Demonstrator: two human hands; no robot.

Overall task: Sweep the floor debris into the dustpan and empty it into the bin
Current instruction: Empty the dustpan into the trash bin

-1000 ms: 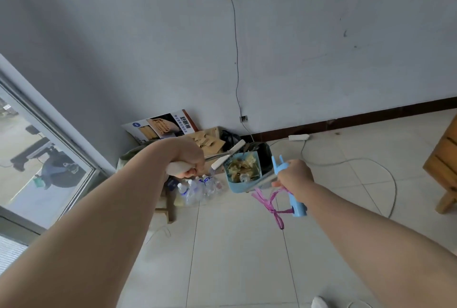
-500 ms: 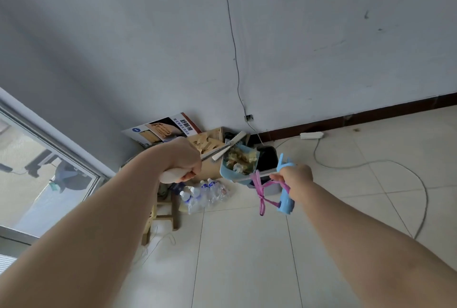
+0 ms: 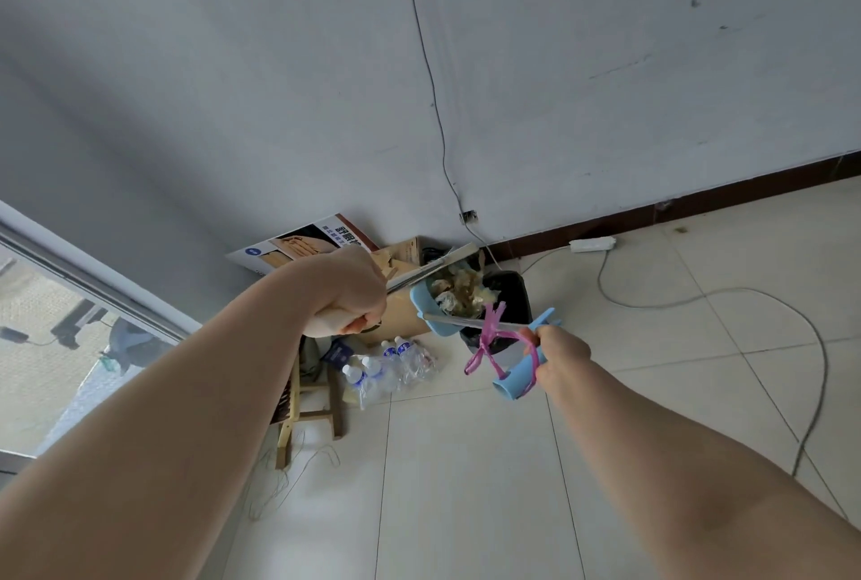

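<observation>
Blue dustpan, R hand grips it, prob. over bin.

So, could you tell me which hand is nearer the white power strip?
Right. The right hand, holding the dustpan handle, is left of the power strip; the left hand, holding the broom handle, is farther left, beyond the bin.
</observation>
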